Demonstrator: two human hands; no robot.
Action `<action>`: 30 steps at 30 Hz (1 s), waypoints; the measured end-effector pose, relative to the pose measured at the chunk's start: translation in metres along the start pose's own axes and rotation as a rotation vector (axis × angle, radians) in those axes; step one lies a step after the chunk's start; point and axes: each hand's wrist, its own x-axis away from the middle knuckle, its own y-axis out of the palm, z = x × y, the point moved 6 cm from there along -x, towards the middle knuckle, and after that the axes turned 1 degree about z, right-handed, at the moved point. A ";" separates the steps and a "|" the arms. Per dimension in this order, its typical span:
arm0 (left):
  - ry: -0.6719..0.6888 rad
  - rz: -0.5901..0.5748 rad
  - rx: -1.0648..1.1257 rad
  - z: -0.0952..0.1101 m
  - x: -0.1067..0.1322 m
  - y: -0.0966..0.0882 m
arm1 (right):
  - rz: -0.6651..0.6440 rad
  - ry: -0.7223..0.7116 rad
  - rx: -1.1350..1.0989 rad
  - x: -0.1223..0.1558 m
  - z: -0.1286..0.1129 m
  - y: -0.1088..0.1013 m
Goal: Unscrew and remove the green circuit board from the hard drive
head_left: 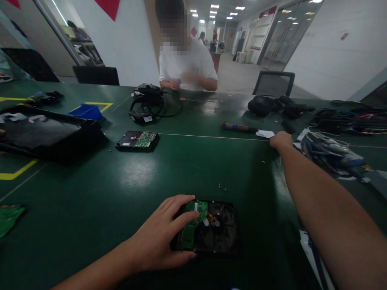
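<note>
Spanning the hard drive (222,233) on the green table (187,169), the left hand (165,233) holds it by its edges. Beyond that drive, to its right, the right hand (281,141), fingers curled, is near a rod-like tool (240,128); I cannot tell whether it grips anything.

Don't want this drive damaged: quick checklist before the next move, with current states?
1. Hard drive lies circuit-board side up: ok, the green circuit board shows.
2. Left hand holds the drive: ok, thumb at the near edge, fingers across the board and far edge.
3. Right hand has a firm grip: cannot tell; it is at the white strip by the dark cylindrical tool, fingers hidden.
4. Loose small parts picked up: not ok, tiny pale bits lie just beyond the drive.
5. Second hard drive set apart: ok, it lies farther off to the left.
</note>
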 end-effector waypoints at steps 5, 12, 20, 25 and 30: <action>0.013 0.006 -0.019 0.001 0.003 0.001 | -0.067 0.018 0.102 0.018 -0.004 -0.023; 0.083 0.077 -0.041 0.006 0.012 -0.001 | -0.113 -0.302 0.210 0.121 -0.058 -0.085; 0.170 0.147 -0.049 0.010 0.023 -0.001 | -0.086 -0.720 -0.078 0.353 -0.145 -0.112; 0.194 0.164 -0.086 0.012 0.031 0.000 | -0.062 -0.773 -0.116 0.447 -0.181 -0.087; 0.204 0.163 -0.085 0.012 0.034 -0.001 | 0.024 -0.684 -0.079 0.475 -0.182 -0.081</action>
